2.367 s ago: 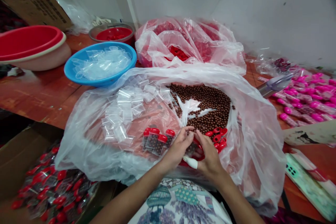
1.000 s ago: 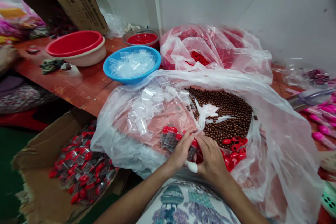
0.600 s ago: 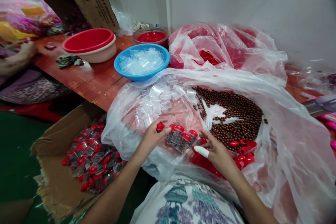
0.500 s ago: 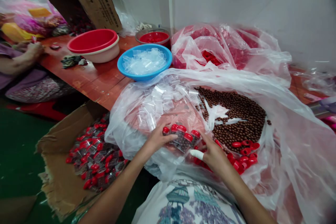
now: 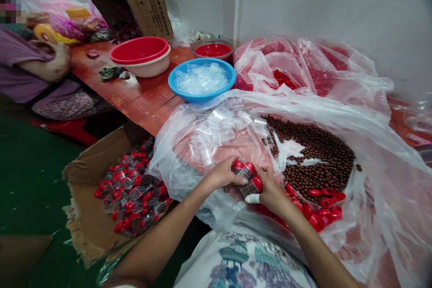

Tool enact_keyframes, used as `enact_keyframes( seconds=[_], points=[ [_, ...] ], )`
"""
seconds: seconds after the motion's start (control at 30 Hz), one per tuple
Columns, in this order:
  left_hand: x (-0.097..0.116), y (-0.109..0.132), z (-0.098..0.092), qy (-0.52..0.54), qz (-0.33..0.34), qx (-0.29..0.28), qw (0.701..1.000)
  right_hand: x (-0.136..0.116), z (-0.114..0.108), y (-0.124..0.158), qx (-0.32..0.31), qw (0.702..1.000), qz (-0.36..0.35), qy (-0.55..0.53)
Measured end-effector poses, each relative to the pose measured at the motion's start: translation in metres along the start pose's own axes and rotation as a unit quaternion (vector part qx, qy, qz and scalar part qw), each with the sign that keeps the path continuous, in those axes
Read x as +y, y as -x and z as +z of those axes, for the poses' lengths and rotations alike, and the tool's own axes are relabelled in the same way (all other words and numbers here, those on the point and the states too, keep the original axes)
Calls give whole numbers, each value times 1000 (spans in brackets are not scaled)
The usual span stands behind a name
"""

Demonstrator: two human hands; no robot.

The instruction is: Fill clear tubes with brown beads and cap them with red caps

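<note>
- The jars [image 5: 250, 187], clear with red caps and dark contents, are bunched between the two hands, over the plastic sheet [image 5: 388, 189] on the worktop [image 5: 145, 103]; whether they touch the sheet is hard to tell.
- Left hand [image 5: 232, 174]: grip curled part-closed round the left of the bunch, thumb across the front, fingers behind.
- Right hand [image 5: 270, 189]: grip likewise part-closed on the right side, fingers behind, the white-wrapped thumb [image 5: 252, 198] low in front. How firmly either presses cannot be told.
- Each jar should be light; the clear walls look like thin, fairly stiff plastic, smooth enough to slide on one another.
- The bunch is the awkward part: loose jars would likely slip out at the middle or bottom if squeezed unevenly.
- Best hold: flat sides of the clear bodies, both palms pressing inward, fingers beneath. Pulling by the caps alone might loosen them.
- Breakage seems unlikely; hard squeezing could crack a wall.
</note>
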State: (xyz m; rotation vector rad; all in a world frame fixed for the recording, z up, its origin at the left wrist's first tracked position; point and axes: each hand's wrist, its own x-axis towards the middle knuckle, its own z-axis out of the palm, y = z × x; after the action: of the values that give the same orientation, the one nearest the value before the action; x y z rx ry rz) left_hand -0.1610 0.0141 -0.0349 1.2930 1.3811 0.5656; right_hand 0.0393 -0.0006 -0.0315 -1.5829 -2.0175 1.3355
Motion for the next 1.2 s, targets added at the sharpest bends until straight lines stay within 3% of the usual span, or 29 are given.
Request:
enact_keyframes(
  seconds=[0.2, 0.37, 0.57, 0.7, 0.8, 0.9, 1.0, 1.1, 1.2],
  points=[
    [2, 0, 13, 130, 22, -23, 991, 6, 5, -5, -21, 989, -42, -140],
    [6, -1, 28, 107, 46, 34, 993, 5, 15, -4, -14, 966, -29, -258],
    [10, -8, 35, 101, 53, 60, 992, 7, 22, -6, 73, 971, -2, -226],
    [28, -8, 24, 129, 115, 76, 982, -5, 10, -14, 90, 976, -33, -194],
    [43, 4, -1, 157, 173, 93, 968, -31, 6, -23, 103, 975, -94, -172],
    [43, 35, -39, 173, 198, 132, 956, -70, 25, -28, 87, 970, -148, -171],
    [19, 88, -83, 167, 153, 194, 955, -119, 73, -31, -6, 965, -190, -179],
    [-19, 141, -131, 148, 83, 289, 942, -171, 133, -43, -105, 946, -250, -180],
    [-57, 173, -177, 109, 50, 371, 921, -213, 185, -66, -199, 932, -262, -154]
  ],
)
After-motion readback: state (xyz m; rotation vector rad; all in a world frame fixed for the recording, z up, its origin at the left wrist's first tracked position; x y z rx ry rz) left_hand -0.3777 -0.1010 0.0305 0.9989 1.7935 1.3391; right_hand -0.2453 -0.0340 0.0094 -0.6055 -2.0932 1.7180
